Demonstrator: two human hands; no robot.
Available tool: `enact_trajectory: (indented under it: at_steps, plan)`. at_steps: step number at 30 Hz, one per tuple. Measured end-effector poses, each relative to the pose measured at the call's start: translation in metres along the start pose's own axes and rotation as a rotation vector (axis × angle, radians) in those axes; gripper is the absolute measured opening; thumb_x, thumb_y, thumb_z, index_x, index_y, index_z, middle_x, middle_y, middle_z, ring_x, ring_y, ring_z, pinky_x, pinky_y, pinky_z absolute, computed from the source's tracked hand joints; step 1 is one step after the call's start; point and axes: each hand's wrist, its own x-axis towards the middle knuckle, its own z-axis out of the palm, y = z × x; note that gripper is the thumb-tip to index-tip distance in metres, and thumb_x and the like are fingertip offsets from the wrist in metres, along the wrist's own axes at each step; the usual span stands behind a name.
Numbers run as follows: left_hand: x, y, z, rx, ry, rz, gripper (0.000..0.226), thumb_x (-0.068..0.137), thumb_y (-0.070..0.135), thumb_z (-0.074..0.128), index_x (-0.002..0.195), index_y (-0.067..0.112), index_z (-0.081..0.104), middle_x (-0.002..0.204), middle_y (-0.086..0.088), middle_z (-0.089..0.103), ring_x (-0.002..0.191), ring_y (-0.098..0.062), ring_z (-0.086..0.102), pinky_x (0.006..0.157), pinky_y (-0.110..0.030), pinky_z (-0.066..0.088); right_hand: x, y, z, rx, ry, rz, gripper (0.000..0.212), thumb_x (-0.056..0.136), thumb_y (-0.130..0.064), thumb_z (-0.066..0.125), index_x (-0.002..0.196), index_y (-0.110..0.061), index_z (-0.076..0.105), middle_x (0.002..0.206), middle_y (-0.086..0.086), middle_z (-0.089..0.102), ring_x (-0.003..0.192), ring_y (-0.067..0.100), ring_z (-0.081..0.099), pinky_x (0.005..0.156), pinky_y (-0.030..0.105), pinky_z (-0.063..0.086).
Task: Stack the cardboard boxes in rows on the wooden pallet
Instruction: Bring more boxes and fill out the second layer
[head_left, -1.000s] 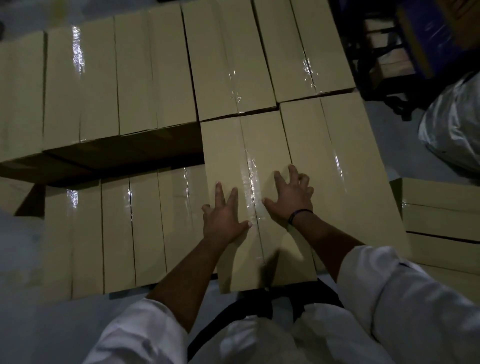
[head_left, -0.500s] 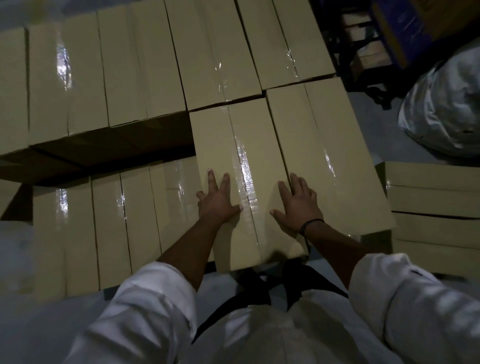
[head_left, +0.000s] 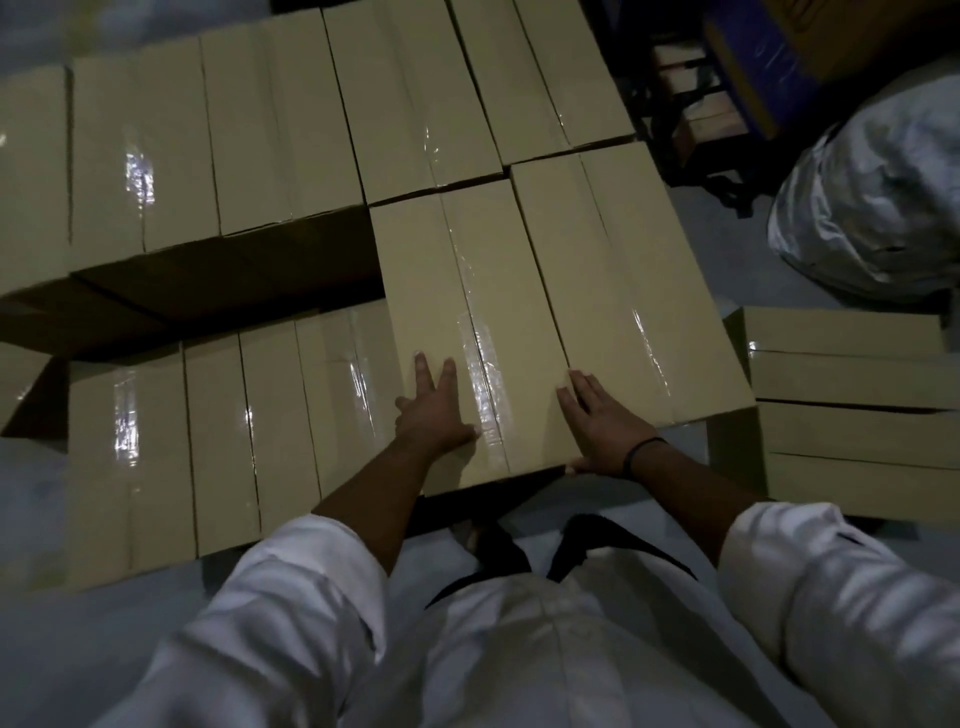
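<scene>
The left hand (head_left: 436, 410) and right hand (head_left: 602, 426) lie flat and apart on the box (head_left: 467, 312), clamping nothing; it sits in the upper front row, tight against its right neighbour (head_left: 623, 280) and the back row (head_left: 415, 104). I judge the job past halfway: the lower layer (head_left: 208, 441) to its left lies uncovered, spare boxes (head_left: 852, 415) wait at right, and the pallet is hidden.

Matt tan cardboard box (head_left: 467, 332), glossy clear tape (head_left: 480, 374), white cloth sleeve (head_left: 291, 613)
</scene>
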Motion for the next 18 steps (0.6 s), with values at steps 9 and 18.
enact_trajectory:
  at_steps: [9, 18]
  plan:
    - [-0.048, 0.003, 0.051, 0.042, -0.019, -0.071, 0.124, 0.079, 0.037, 0.084, 0.158, 0.041, -0.011, 0.16, -0.001, -0.042, 0.144, -0.058, 0.025, 0.111, -0.061, 0.034, -0.006, -0.001, 0.002, 0.052, 0.014, -0.004, 0.121, 0.082, -0.048, 0.078, 0.159, -0.005, -0.005, 0.164, 0.021, -0.019, 0.154, 0.034, -0.011, 0.124, 0.038, 0.006]
    - [-0.074, -0.004, 0.066, 0.059, 0.094, -0.01, 0.115, 0.082, 0.02, 0.084, 0.163, 0.034, 0.003, 0.167, -0.002, -0.026, 0.145, -0.042, 0.037, 0.112, -0.054, 0.041, -0.011, 0.006, 0.005, 0.015, 0.07, -0.06, 0.124, 0.077, -0.049, 0.081, 0.159, -0.007, -0.002, 0.166, 0.017, -0.013, 0.154, 0.033, -0.005, 0.125, 0.043, 0.014]
